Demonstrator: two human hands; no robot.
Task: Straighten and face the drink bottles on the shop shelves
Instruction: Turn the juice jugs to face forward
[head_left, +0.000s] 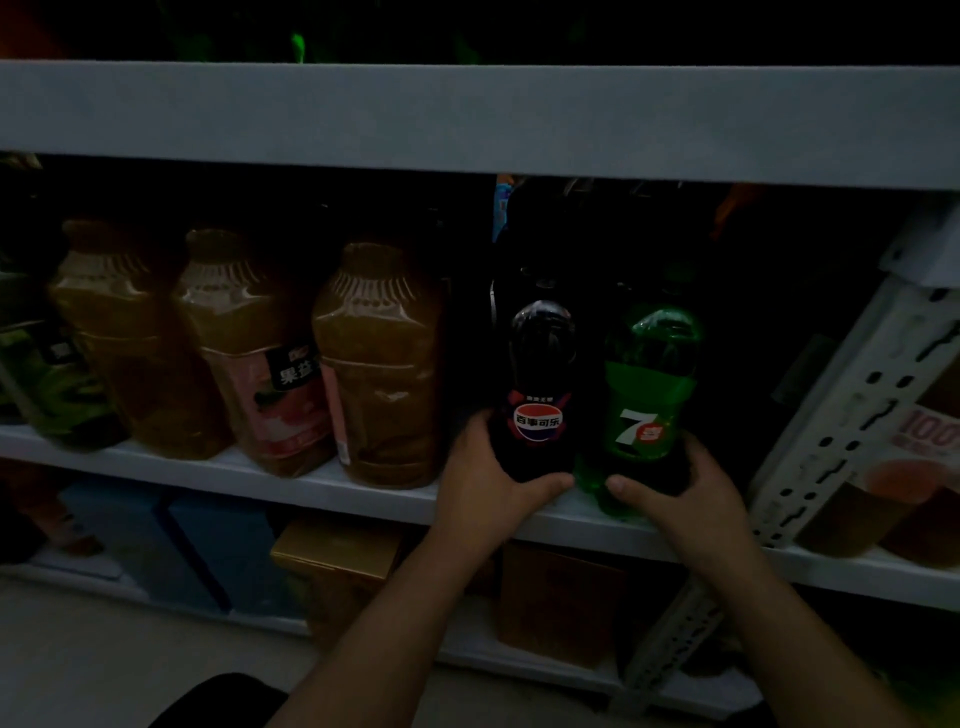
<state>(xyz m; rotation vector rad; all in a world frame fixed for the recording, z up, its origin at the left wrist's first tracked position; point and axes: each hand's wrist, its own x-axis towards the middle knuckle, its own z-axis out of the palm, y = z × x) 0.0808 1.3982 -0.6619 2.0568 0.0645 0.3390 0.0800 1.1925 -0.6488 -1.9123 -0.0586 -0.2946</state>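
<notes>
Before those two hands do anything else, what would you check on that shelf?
1. Left hand grips the cola bottle: ok.
2. Right hand grips the green soda bottle: ok.
3. Both labels face forward: ok.
4. Both bottles upright: ok.
5. Bases fully on the shelf edge: cannot tell, hands hide them.
6. Juice bottle beside them faces front: not ok, label turned sideways.

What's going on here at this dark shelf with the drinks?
A person is facing bottles on a shop shelf. The left hand grips a dark cola bottle, the right hand a green soda bottle. Both stand upright at the shelf's front edge, labels forward. Amber juice bottles stand to their left.
</notes>
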